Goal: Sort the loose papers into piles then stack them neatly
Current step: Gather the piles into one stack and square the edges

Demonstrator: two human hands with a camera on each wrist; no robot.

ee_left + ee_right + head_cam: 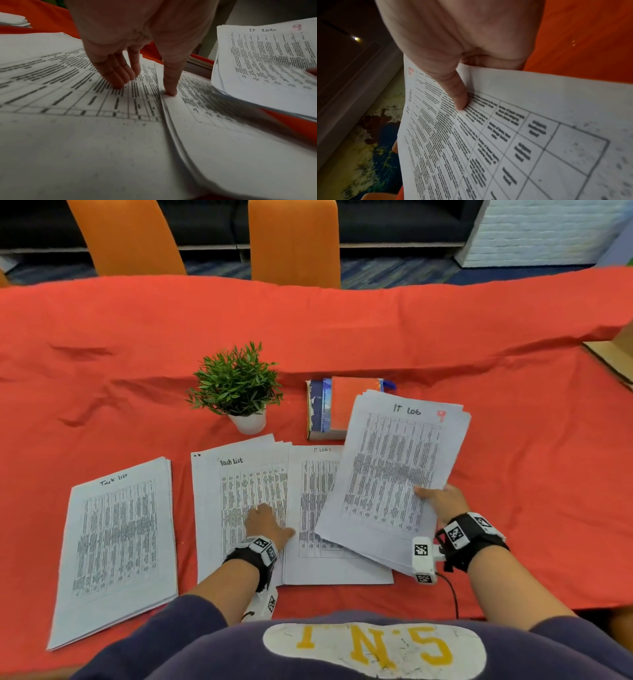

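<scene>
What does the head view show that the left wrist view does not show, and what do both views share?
Only the head view shows the separate Task List pile at far left, the potted plant, the books, two orange chairs, and the right hand gripping the IT Log sheaf by its near right corner.

Only the left wrist view shows how the left hand's fingertips and thumb press down on the paper.

Both show the left hand on the middle Task List pile, beside an IT Log sheet, and the raised sheaf marked 9.
</scene>
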